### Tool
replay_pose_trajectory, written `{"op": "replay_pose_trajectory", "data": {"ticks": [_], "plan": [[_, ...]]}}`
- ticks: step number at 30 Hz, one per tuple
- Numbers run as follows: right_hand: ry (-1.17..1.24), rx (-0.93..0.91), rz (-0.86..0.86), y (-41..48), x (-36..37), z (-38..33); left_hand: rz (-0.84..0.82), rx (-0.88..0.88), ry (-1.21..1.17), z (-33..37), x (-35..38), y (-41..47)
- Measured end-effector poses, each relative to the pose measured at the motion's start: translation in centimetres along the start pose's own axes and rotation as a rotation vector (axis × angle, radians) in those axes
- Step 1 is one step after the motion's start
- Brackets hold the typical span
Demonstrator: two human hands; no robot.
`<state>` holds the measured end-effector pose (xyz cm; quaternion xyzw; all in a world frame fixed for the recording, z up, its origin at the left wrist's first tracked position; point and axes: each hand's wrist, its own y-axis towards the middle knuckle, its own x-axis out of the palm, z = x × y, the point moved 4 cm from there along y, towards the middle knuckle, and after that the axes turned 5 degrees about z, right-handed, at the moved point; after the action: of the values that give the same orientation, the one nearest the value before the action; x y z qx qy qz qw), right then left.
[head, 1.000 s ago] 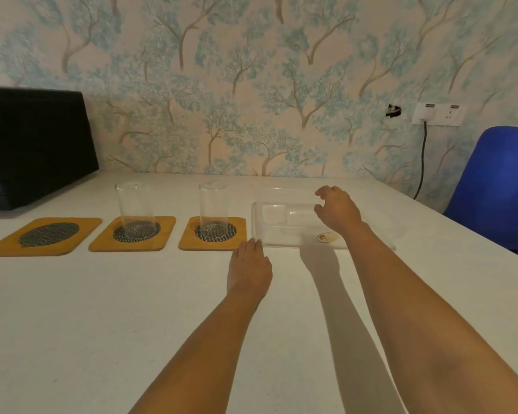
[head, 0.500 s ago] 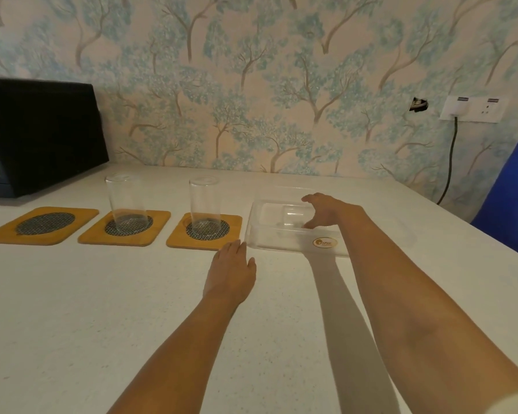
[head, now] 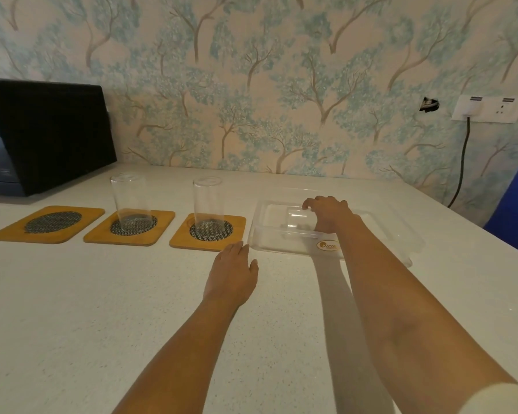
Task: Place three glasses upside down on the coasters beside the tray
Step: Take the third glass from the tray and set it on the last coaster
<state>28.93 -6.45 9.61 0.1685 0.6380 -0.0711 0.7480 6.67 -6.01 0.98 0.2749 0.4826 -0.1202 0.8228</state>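
The third glass (head: 301,220) lies on its side inside the clear plastic tray (head: 380,234), right of centre in the frame. The right hand (head: 329,213) is curled over it, fingers draped across the upper wall; whether the grip has fully closed cannot be told, since the hand hides the contact. The left hand (head: 231,273) lies flat and spread on the tabletop (head: 102,309), holding nothing, just in front of the nearest coaster (head: 207,231).

Handling, as judged: the glass is a thin, straight-walled cylinder — rigid, smooth, probably light, and brittle on impact. Grasp around the mid-body, not the rim; a smooth wall slips under a loose hold. Turn it mouth-down before lowering, and set it down gently.

Two glasses, (head: 129,201) and (head: 208,207), stand on the centre and right coasters, apparently inverted. The left coaster (head: 50,224) is vacant. Each coaster is a flat wooden rectangle with rounded corners and a dark woven-mesh disc at its centre — a textured seat for the rim.
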Motion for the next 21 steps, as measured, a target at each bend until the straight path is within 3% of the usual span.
{"op": "replay_pose_trajectory", "data": {"ticks": [7,14,21], "plan": [[0.357,0.121,0.144,-1.0,-1.0,0.8,0.006,0.006,-0.007,0.0,0.0,0.0],[0.694,0.259,0.392,-3.0,-3.8,1.2,0.006,0.011,-0.032,0.1,-0.3,-0.2],[0.992,0.37,0.506,-5.7,-5.8,-1.8,-0.029,0.022,-0.078,-0.6,-1.4,-1.0]]}}
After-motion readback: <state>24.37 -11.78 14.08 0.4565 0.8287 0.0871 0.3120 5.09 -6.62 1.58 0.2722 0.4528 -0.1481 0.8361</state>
